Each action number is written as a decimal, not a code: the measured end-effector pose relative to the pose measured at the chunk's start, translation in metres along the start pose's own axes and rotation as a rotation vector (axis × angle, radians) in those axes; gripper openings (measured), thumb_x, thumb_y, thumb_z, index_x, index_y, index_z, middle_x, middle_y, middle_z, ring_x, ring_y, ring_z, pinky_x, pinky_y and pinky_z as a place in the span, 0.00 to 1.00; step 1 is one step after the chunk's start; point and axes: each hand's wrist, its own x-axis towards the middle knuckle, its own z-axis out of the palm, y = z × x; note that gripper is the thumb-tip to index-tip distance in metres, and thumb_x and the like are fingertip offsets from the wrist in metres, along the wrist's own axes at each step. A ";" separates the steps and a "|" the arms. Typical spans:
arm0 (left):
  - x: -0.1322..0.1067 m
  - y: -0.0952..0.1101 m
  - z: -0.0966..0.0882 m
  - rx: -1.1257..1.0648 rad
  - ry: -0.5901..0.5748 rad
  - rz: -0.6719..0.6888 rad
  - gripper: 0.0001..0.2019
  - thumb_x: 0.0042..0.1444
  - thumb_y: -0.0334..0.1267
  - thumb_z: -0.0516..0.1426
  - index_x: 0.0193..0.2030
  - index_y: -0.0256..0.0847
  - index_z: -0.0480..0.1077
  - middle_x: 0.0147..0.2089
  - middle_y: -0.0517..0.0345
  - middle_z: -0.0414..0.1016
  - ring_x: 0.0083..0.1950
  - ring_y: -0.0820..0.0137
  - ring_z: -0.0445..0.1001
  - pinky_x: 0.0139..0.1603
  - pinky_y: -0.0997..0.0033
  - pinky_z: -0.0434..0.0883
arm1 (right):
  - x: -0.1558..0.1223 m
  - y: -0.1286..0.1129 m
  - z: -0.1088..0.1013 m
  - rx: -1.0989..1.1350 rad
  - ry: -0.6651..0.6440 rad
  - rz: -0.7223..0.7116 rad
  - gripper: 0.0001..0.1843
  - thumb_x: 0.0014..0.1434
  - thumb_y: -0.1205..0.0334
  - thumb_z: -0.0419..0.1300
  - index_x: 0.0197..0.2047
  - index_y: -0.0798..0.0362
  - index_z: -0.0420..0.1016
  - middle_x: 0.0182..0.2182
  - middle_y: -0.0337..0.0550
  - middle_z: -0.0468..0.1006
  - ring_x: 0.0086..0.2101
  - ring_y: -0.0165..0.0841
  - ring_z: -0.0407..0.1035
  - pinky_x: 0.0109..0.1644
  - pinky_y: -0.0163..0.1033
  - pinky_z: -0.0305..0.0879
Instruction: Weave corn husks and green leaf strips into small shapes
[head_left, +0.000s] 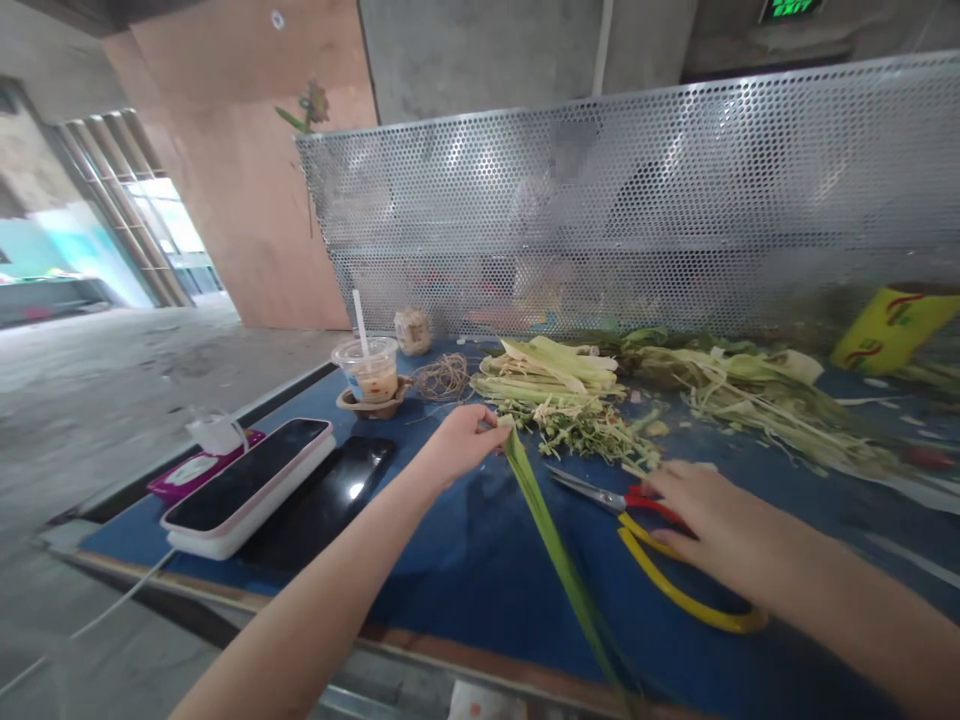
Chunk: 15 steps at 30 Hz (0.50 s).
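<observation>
My left hand (466, 440) is closed in a pinch on the upper end of a long green leaf strip (546, 525). The strip slants down across the blue table top toward the front edge, where its lower end blurs. My right hand (694, 505) has its fingers curled over the red handle of scissors (592, 490) with red and yellow grips. Their blades point left toward the strip, and the large yellow loop shows below my wrist. Just beyond both hands lie a heap of small green trimmings (585, 428) and a stack of pale green husk-like leaves (555, 370).
At left are a phone (251, 470) on a white case, a dark tablet-like slab (322, 500) and a magenta box (199, 465). Behind stand an iced drink cup (371, 375) and twine (442, 377). More leaves (772, 395), a yellow packet (896, 330) and a perforated metal screen (637, 210) lie beyond.
</observation>
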 end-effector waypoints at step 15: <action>-0.010 -0.012 0.008 0.591 0.053 -0.040 0.05 0.48 0.36 0.53 0.33 0.44 0.68 0.35 0.59 0.75 0.45 0.59 0.69 0.46 0.52 0.58 | 0.004 -0.007 0.017 -0.042 -0.105 0.213 0.18 0.36 0.80 0.53 0.31 0.50 0.65 0.31 0.48 0.73 0.31 0.41 0.71 0.26 0.38 0.62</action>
